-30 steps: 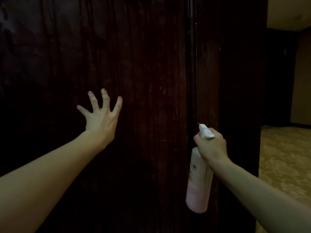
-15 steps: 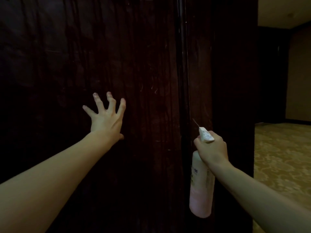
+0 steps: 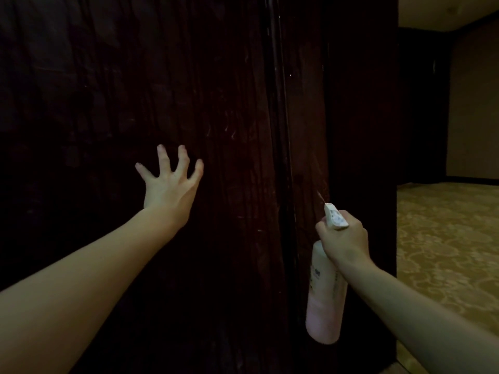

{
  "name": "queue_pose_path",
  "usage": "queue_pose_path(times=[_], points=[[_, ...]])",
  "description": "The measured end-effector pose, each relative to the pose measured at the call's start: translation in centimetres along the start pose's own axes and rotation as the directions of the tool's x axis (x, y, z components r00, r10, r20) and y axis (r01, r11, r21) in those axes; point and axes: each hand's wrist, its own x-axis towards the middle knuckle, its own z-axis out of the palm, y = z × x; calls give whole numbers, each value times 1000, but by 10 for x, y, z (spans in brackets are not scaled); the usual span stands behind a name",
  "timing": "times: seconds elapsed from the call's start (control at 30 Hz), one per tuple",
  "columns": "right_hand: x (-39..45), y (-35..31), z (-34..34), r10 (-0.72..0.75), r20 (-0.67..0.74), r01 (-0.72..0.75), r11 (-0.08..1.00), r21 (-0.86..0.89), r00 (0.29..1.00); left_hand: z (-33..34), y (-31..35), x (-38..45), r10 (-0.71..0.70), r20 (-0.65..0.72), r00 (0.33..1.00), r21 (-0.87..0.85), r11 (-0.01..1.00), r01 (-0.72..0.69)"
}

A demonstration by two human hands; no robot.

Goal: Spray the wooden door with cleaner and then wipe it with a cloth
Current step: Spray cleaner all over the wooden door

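patterned yellow carpet [image 3: 448, 238] at right, beige wall [image 3: 472, 109] beyond, pale ceiling [image 3: 437, 12]

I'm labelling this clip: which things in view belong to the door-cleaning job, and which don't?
Belongs to the job:
wooden door
spray bottle, gripped by the right hand
left hand, fingers spread toward the door

Just there:
patterned carpet
far wall

No cloth shows.

head view (close) toward dark door [image 3: 135, 90]

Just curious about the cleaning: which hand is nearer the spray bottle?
Right. The right hand grips the spray bottle at its neck; the left hand is apart from it, spread against the wooden door.
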Motion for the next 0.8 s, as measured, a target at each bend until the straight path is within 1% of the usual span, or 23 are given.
queue_pose_path(times=[0.13,0.3,0.43,0.5,0.6,0.73,0.8], points=[[-9,3,5,-39,72,38,999,5,997,3,0,-1,-7,-15,1000,-23,1000,6],[-26,-10,24,-72,186,63,997,51,980,11,-9,-9,-35,-69,997,-107,994,27],[-42,-24,41,-101,243,82,993,84,965,25,-22,-34,-119,-100,988,-157,982,102],[-53,-31,50,-138,286,121,990,78,948,34,-31,-51,-155,-80,985,-165,976,140],[-70,-41,64,-195,338,175,980,89,920,46,-52,-76,-178,-19,984,-126,977,175],[-90,-54,81,-225,429,191,974,123,875,58,-81,-103,-217,53,975,-92,971,221],[-100,-59,91,-228,464,188,973,132,856,63,-91,-113,-232,67,970,-77,968,237]])
